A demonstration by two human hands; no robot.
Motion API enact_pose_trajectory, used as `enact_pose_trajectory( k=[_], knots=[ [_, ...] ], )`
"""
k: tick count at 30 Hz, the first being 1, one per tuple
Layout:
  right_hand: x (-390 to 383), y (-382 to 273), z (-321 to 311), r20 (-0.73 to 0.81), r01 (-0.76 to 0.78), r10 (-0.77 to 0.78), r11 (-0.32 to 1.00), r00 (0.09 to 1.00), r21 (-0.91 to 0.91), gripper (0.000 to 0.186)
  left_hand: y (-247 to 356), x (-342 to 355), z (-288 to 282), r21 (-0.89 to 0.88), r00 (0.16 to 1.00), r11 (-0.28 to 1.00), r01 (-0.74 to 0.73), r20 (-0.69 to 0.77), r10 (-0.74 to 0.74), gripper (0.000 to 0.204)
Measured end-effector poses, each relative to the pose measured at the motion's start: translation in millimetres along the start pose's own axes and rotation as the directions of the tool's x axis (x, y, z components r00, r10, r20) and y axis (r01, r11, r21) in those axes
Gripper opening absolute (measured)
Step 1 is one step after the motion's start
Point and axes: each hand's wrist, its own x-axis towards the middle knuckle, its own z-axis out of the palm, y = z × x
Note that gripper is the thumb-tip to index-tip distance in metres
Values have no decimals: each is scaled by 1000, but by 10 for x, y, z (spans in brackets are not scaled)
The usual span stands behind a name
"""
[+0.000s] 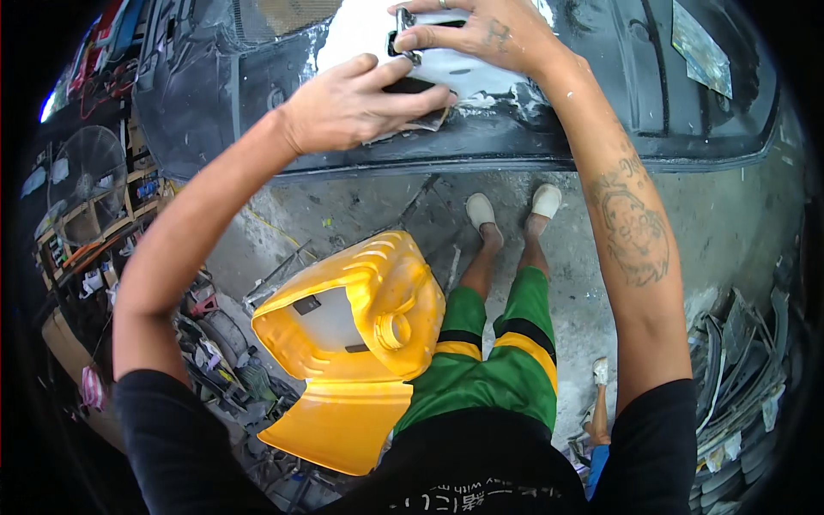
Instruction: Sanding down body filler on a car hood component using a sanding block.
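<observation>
A dark panel (532,142) with a white smoothed patch (356,30) lies across the top of the view. My right hand (489,34) reaches over that patch, thumb and forefinger pinching a small shiny metal piece (403,21). Just left of it, my left hand (360,103) is curled low over the panel, one fingertip close to the metal piece. Beneath its fingers shows the edge of a thin, dark, curved piece (433,120); the fingers hide most of it, and I cannot make out what it is.
At my left stands a cut-open yellow plastic jug (403,292) with a hanging flap. Scrap (240,378) and a fan (86,184) lie beyond it. Stacked dark panels (738,386) line the right. A shiny sheet (699,51) rests on the panel. Another person's leg (599,403) shows behind me.
</observation>
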Motion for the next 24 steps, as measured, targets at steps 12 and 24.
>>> enact_pose_trajectory(
  k=[12, 24],
  knots=[
    [-45, 37, -49, 7, -35, 35, 998, 999, 45, 46, -67, -357, -166, 18, 999, 999, 37, 34, -37, 41],
    [13, 15, -37, 11, -14, 13, 997, 1000, 74, 48, -138, -59, -154, 17, 998, 1000, -26, 63, 25, 55]
  ],
)
